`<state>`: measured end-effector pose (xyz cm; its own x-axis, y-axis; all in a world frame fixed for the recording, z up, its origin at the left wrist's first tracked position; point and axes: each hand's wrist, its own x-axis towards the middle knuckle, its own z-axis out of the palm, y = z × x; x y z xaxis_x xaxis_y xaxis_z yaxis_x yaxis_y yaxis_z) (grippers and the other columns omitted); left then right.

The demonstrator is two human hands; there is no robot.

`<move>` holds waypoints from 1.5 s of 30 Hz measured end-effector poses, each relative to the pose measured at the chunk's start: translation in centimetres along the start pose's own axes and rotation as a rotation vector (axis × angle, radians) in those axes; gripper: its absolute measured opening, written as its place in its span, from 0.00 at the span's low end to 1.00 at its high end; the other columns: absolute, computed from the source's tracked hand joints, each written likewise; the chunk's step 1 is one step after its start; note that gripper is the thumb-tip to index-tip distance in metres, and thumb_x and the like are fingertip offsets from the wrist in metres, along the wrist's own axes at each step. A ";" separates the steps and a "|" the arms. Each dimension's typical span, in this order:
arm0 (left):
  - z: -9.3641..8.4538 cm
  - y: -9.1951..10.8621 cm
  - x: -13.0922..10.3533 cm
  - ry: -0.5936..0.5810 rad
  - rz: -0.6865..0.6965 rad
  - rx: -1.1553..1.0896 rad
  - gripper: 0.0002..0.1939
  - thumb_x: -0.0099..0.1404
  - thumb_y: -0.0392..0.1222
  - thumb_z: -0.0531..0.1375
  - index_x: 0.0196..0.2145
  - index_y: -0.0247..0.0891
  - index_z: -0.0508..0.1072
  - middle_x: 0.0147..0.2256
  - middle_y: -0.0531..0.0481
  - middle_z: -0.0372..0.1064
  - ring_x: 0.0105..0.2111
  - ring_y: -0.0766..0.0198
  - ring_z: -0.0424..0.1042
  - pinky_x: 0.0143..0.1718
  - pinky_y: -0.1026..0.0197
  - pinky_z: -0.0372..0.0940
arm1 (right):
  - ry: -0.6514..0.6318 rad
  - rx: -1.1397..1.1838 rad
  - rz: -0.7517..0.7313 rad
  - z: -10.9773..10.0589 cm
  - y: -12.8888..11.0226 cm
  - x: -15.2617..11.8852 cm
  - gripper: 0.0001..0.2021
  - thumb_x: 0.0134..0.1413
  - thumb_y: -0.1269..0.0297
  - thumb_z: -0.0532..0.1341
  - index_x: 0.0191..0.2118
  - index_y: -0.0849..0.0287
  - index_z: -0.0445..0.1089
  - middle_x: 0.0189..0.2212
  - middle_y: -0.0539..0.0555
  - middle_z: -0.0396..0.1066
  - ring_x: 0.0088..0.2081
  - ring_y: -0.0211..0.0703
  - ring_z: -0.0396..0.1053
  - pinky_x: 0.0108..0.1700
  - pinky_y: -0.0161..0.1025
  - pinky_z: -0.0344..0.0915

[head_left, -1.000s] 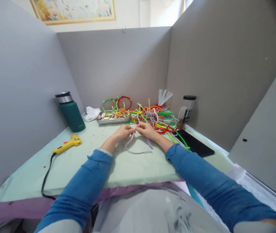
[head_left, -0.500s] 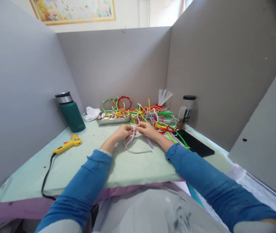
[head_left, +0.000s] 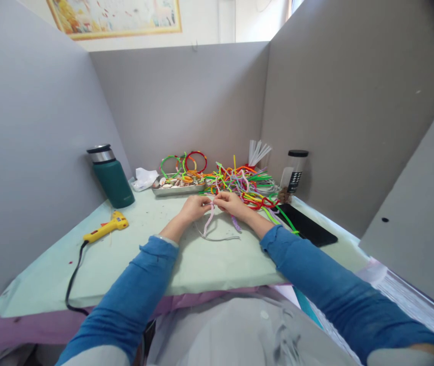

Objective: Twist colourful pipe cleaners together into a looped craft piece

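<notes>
Between my two hands is a pale pink pipe cleaner (head_left: 209,220), one end hanging down toward the table. My left hand (head_left: 195,208) pinches it from the left. My right hand (head_left: 229,203) grips it from the right, fingertips close to those of the left. Below the hands a thin grey pipe cleaner (head_left: 220,239) curves over the tabletop. A purple piece (head_left: 235,222) shows beneath my right hand. How the pink strand is twisted at the fingertips is too small to make out.
Behind the hands stand a metal tray (head_left: 178,191) of small pieces and a heap of coloured pipe cleaners (head_left: 239,178). At left are a green bottle (head_left: 113,183) and a yellow glue gun (head_left: 106,227). A clear jar (head_left: 295,173) and black flat object (head_left: 310,226) sit right.
My left hand has shifted slightly and its fingers have closed up at the pink pipe cleaner. The hanging end has swung a little to the right. My right hand stays nearly still.
</notes>
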<state>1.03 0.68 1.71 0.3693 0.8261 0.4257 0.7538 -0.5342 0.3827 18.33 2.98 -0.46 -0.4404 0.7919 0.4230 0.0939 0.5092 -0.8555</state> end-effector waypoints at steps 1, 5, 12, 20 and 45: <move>0.0 0.0 0.0 -0.002 -0.005 -0.002 0.13 0.57 0.44 0.55 0.28 0.33 0.76 0.18 0.53 0.65 0.20 0.71 0.59 0.23 0.68 0.51 | 0.002 0.000 0.001 0.0 0.0 0.0 0.11 0.47 0.57 0.58 0.26 0.62 0.64 0.15 0.44 0.57 0.17 0.29 0.51 0.21 0.30 0.47; -0.1 0.2 0.0 0.001 -0.020 -0.028 0.14 0.57 0.44 0.55 0.27 0.33 0.76 0.19 0.52 0.67 0.21 0.70 0.62 0.24 0.68 0.53 | 0.001 0.002 -0.004 0.0 0.0 0.0 0.11 0.47 0.58 0.57 0.26 0.62 0.64 0.15 0.44 0.57 0.17 0.29 0.51 0.21 0.30 0.48; 0.0 0.5 0.0 -0.041 -0.156 -0.156 0.16 0.58 0.47 0.54 0.27 0.32 0.75 0.14 0.55 0.61 0.15 0.71 0.60 0.20 0.68 0.53 | 0.011 -0.018 -0.005 0.0 -0.3 0.0 0.10 0.47 0.59 0.57 0.26 0.62 0.63 0.15 0.44 0.58 0.17 0.29 0.51 0.21 0.30 0.47; -0.3 0.6 -0.1 -0.093 -0.237 -0.211 0.18 0.57 0.50 0.54 0.25 0.32 0.75 0.11 0.54 0.59 0.14 0.70 0.60 0.20 0.67 0.55 | 0.012 -0.033 -0.004 -0.1 -0.3 -0.1 0.10 0.47 0.59 0.57 0.25 0.62 0.63 0.15 0.44 0.58 0.17 0.29 0.51 0.22 0.30 0.48; -0.8 0.9 -0.1 -0.256 -0.590 -0.857 0.11 0.55 0.43 0.55 0.29 0.32 0.70 0.14 0.59 0.50 0.10 0.77 0.42 0.13 0.66 0.43 | -0.009 -0.054 -0.027 0.5 -0.4 -0.2 0.12 0.46 0.57 0.57 0.26 0.62 0.64 0.15 0.45 0.58 0.18 0.30 0.53 0.22 0.30 0.49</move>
<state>1.29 -0.01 2.66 0.2491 0.9549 -0.1615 0.2538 0.0966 0.9624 17.95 2.46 -0.28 -0.4511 0.7750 0.4426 0.1299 0.5477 -0.8265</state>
